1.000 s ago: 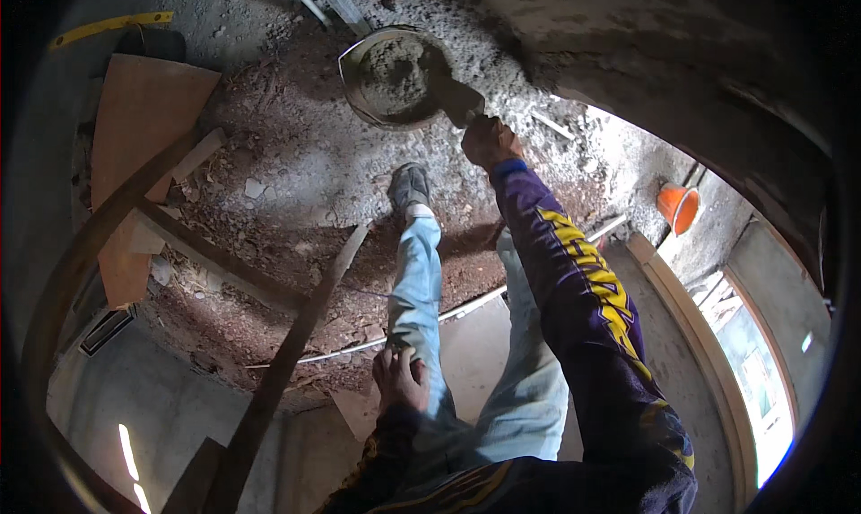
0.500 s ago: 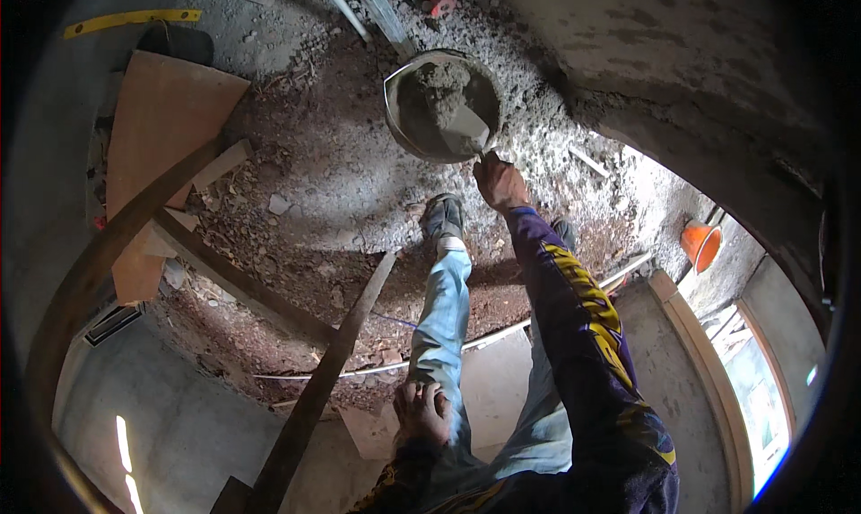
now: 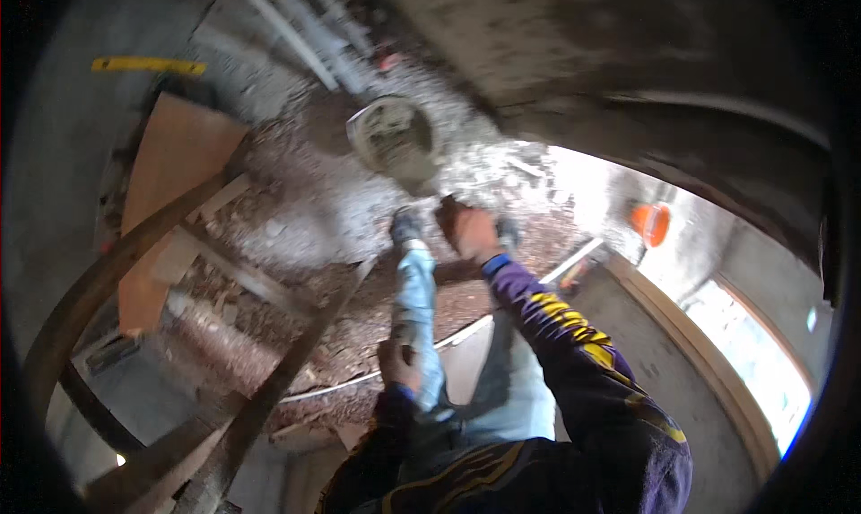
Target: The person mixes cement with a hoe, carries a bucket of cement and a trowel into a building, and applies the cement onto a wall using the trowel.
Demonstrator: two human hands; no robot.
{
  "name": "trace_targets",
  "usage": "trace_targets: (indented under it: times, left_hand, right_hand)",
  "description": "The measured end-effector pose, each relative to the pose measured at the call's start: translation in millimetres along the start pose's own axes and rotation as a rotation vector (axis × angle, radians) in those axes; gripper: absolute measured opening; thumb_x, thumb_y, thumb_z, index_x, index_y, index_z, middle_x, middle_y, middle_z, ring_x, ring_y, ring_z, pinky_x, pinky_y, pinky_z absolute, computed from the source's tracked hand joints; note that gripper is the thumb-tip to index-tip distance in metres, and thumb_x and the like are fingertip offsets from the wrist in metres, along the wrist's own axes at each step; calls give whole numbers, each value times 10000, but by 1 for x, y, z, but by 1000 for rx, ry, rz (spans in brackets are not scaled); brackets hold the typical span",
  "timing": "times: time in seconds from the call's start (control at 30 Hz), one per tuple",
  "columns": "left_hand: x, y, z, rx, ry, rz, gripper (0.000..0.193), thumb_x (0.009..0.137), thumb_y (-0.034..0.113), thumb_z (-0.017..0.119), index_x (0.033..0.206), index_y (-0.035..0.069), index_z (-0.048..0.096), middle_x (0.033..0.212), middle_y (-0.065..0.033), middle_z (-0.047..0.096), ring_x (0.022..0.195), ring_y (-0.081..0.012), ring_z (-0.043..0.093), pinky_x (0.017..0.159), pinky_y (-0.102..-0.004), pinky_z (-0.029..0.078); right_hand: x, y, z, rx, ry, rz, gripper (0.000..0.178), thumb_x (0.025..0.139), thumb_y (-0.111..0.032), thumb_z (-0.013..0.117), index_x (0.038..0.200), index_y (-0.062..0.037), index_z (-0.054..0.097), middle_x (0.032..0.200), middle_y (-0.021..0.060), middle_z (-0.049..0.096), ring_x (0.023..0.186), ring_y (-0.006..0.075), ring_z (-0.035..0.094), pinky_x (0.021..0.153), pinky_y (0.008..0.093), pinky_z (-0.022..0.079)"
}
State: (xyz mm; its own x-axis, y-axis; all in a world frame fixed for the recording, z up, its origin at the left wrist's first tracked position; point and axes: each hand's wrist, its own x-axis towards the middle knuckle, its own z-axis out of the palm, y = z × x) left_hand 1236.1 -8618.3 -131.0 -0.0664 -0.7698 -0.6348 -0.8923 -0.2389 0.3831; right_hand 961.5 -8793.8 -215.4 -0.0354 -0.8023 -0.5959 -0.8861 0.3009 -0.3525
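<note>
My right hand [image 3: 473, 233] is closed round the handle of a trowel, held out in front of my feet. The trowel's blade [image 3: 418, 175] is smeared by motion and overlaps the near rim of a round bucket [image 3: 357, 146]. Inside the bucket lies wet grey mortar [image 3: 387, 124]. My left hand [image 3: 399, 365] rests on my left leg near the knee, its fingers loosely bent over the trouser cloth and holding nothing.
Wooden poles [image 3: 278, 370] and a curved timber [image 3: 99, 263] cross the left side. A plywood board [image 3: 179, 146] lies behind them. An orange bucket [image 3: 652, 224] stands at the right, near a wooden frame [image 3: 700, 361]. A concrete mass [image 3: 610, 47] overhangs the upper right.
My right hand has drawn the trowel back from inside the bucket toward me. The view has shifted and blurred; my left hand stays on my leg.
</note>
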Motion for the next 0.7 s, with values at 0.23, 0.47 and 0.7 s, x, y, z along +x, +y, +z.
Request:
trace_targets:
  times: [0.23, 0.47, 0.7]
  left_hand:
    - [-40, -16, -19, -463, 166, -18, 217, 798, 210, 661, 917, 31, 632, 914, -120, 666, 842, -253, 646, 775, -359, 507]
    - [-55, -35, 22, -643, 99, -195, 151, 837, 164, 664, 935, 53, 635, 790, -41, 640, 706, -135, 597, 659, -300, 489]
    - [-106, -6, 63, -569, 17, -299, 216, 804, 212, 693, 910, 29, 652, 892, -103, 689, 836, -221, 659, 779, -343, 512]
  right_hand:
    - [-202, -35, -148, 490, 63, -461, 358, 938, -293, 548, 1091, 31, 546, 783, 210, 647, 654, 346, 648, 541, 434, 503]
    - [-202, 96, -273, 945, -500, 22, 172, 896, -106, 557, 1039, -22, 602, 854, 74, 652, 583, 121, 595, 453, 279, 450]
    - [-269, 108, -362, 914, -98, 78, 231, 965, -217, 496, 902, -25, 608, 646, -29, 515, 521, 41, 438, 462, 228, 358]
